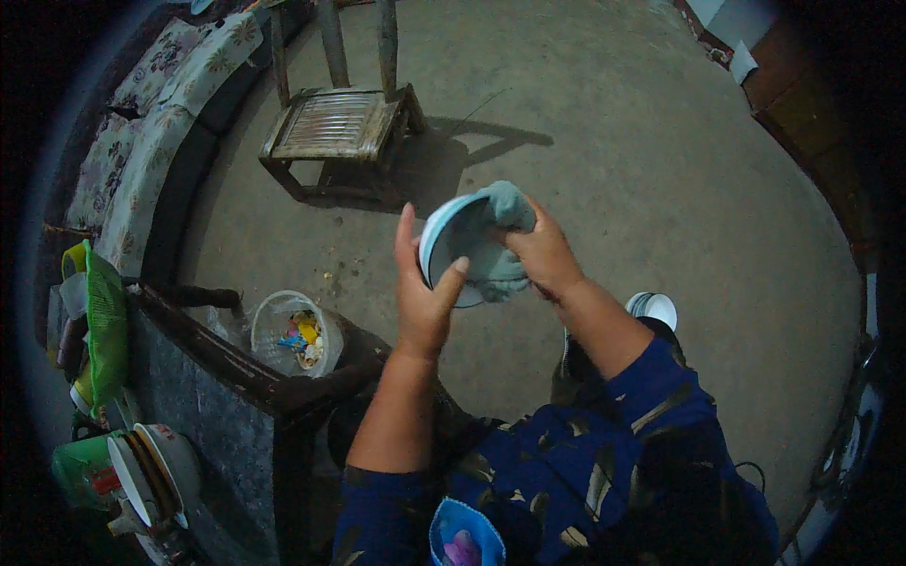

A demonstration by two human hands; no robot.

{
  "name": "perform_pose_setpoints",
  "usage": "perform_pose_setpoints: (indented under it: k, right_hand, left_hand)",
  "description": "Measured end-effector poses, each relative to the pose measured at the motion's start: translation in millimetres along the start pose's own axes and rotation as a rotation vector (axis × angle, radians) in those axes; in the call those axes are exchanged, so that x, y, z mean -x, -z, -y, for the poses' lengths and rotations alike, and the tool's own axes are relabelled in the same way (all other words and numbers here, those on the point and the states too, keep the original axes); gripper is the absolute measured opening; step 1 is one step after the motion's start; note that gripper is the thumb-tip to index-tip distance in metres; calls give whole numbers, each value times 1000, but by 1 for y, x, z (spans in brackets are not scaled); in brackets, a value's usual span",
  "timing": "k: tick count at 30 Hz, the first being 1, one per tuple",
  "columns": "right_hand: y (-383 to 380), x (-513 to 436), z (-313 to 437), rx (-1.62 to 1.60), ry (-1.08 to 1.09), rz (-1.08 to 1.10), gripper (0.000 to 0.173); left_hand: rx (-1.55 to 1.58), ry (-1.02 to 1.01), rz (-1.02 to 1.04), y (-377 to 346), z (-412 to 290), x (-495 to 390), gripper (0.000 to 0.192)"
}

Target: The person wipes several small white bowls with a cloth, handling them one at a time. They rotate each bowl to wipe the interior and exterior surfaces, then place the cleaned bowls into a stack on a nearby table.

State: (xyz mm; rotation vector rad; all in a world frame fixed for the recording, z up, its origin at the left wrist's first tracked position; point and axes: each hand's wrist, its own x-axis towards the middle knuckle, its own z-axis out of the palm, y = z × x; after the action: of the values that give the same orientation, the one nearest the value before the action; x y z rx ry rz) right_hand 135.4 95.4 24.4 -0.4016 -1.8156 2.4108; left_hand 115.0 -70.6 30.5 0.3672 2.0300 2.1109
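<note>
A white bowl (444, 237) with a pale blue rim is held up before me, tilted so its inside faces right. My left hand (428, 297) grips its left side, the thumb over the near rim and the fingers along the outside. On the other side my right hand (548, 251) holds a grey-green cloth (506, 201), which hangs over the far rim and lies against the bowl's inside. The cloth partly hides my right fingers and the bowl's right edge.
A bamboo chair (336, 124) stands ahead on the concrete floor (637, 177). At left are a bin (258, 325) with rubbish, a dark table (212, 417), stacked bowls (170, 460), a green basket (106, 325) and a covered sofa (141, 170). White stacked dishes (660, 311) show beyond my right arm.
</note>
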Motion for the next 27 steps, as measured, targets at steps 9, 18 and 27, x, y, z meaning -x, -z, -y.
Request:
perform_pose_setpoints:
  k: [9, 18, 27]
  right_hand:
    - [-6, 7, -3, 131, 110, 56, 46]
    - [-46, 25, -43, -620, -364, -215, 28]
    - [-12, 0, -10, -71, -128, -85, 36]
  left_hand:
    - [-50, 59, 37, 17, 3, -5, 51]
    - [244, -87, -383, -22, 10, 16, 67]
    - [23, -119, -101, -4, 4, -1, 80]
